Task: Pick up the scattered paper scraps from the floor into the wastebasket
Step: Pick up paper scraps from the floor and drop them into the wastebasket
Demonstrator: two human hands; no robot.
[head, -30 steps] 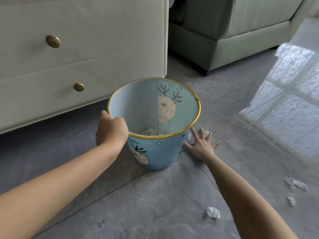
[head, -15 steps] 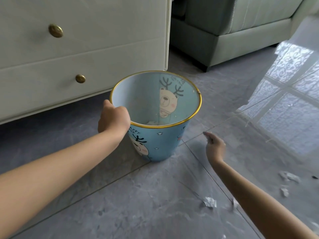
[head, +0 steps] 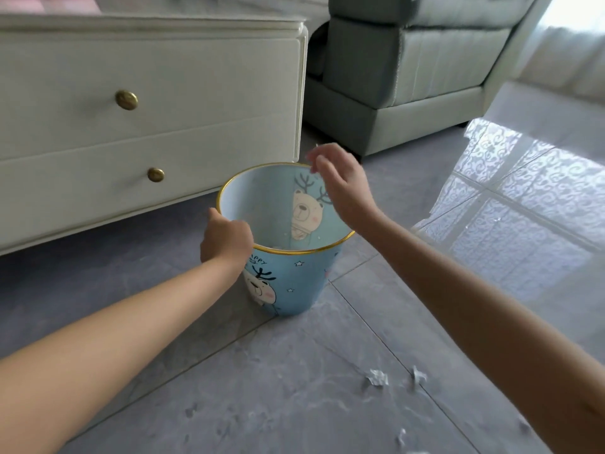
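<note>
A light blue wastebasket [head: 296, 283] with a gold rim and a reindeer-bear print stands upright on the grey tile floor. My left hand [head: 226, 240] grips its near-left rim. My right hand [head: 340, 181] hovers above the basket's far rim, fingers loose and pointing down, with nothing plainly visible in them. A pale scrap [head: 278, 248] barely shows inside at the bottom. Crumpled white paper scraps lie on the floor to the near right: one [head: 377, 377], a second [head: 418, 375], and a smaller one [head: 401, 437] lower down.
A white drawer cabinet [head: 147, 132] with brass knobs stands just behind and left of the basket. A grey-green sofa [head: 409, 77] sits at the back right. Bright window light glares on the glossy floor [head: 523, 208] to the right.
My right hand rose from the floor beside the basket to above its mouth, and its fingers have loosened. My left hand kept its hold on the rim. The view tilted up.
</note>
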